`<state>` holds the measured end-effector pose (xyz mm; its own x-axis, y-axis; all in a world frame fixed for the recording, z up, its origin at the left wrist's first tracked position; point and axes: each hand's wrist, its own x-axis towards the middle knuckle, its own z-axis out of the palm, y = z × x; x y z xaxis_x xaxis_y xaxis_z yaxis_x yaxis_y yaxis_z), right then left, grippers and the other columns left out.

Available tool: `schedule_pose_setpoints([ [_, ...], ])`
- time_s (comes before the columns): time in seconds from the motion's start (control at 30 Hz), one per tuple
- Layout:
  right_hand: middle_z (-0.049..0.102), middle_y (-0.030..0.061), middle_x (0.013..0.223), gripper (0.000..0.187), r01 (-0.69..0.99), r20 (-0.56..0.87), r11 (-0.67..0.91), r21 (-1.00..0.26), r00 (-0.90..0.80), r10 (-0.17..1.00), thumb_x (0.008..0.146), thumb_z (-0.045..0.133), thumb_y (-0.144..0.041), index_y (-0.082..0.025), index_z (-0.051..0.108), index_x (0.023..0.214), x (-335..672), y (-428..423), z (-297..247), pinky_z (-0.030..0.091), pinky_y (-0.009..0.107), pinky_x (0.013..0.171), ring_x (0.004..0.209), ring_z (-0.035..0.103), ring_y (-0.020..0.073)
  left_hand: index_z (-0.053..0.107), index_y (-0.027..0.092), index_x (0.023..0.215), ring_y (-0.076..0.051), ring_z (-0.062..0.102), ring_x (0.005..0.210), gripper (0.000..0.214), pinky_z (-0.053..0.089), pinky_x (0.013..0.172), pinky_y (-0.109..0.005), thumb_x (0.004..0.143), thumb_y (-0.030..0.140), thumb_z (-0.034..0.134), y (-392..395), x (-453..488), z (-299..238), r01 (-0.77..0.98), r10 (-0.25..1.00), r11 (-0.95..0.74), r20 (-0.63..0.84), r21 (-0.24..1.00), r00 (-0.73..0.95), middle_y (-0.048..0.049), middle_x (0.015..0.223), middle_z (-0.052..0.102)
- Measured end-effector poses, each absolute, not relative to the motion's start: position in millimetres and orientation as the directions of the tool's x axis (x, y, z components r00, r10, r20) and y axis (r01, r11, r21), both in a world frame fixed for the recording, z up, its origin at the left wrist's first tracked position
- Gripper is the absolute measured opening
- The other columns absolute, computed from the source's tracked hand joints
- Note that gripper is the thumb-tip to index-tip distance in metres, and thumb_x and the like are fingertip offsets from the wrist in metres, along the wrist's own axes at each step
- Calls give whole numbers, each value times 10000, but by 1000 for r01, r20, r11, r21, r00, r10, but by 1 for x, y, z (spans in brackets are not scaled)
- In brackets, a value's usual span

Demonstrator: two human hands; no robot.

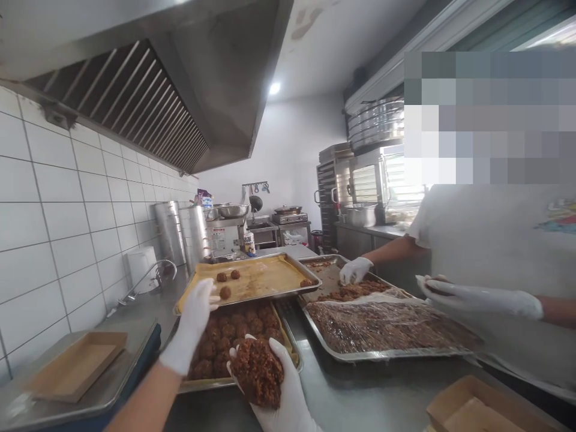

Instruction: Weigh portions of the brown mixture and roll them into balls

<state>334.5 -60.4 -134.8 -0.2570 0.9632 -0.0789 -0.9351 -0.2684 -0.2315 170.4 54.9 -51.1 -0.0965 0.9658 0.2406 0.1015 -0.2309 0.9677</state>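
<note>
My left hand [198, 315], in a white glove, is over the left edge of the upper tray [265, 270], which is lined with yellowish paper. Its fingers are apart with nothing in them, just beside a brown ball [225, 293] lying on the paper. Two more balls [228, 275] sit behind that one, and brown mixture [308, 282] lies at the tray's right corner. A large lump of reddish-brown minced mixture [258, 372] rests in my gloved right hand [288, 390], palm up. Under the upper tray, a lower tray [294, 354] holds rows of similar balls.
To the right, a tray [351, 357] of the same mixture is partly under plastic film [387, 300]. A co-worker's gloved hand [356, 271] reaches into it; their other glove [481, 299] is raised. Cardboard boxes [78, 366] stand at both sides. A range hood [225, 72] hangs overhead.
</note>
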Motion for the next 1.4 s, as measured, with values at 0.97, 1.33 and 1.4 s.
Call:
schedule_pose_setpoints([
  [0.97, 752, 44, 874, 288, -830, -12, -191, -524, -218, 976, 787, 799, -429, -196, 755, 950, 305, -68, -146, 560, 357, 899, 1018, 685, 251, 393, 215, 701, -89, 484, 530, 370, 390, 565, -236, 892, 102, 688, -46, 201, -135, 516, 329, -824, 939, 235, 98, 52, 612, 434],
  [1.33, 737, 71, 1221, 394, -859, 41, -156, -488, -201, 979, 816, 778, -318, -223, 716, 1193, 315, -70, -148, 514, 414, 1030, 1157, 649, 247, 622, 236, 1211, -221, 628, 1156, 264, 529, 1006, -380, 977, 155, 528, -39, 184, -126, 408, 539, -782, 840, 471, 62, -87, 1205, 658],
  [1.4, 726, 61, 1250, 444, -848, 69, -86, -523, -143, 987, 810, 791, -293, -250, 693, 1241, 316, -68, -146, 496, 424, 1051, 1176, 641, 245, 639, 255, 1189, -206, 646, 1131, 272, 536, 1000, -363, 992, 161, 478, -38, 187, -129, 395, 626, -736, 775, 550, 89, -59, 1186, 682],
])
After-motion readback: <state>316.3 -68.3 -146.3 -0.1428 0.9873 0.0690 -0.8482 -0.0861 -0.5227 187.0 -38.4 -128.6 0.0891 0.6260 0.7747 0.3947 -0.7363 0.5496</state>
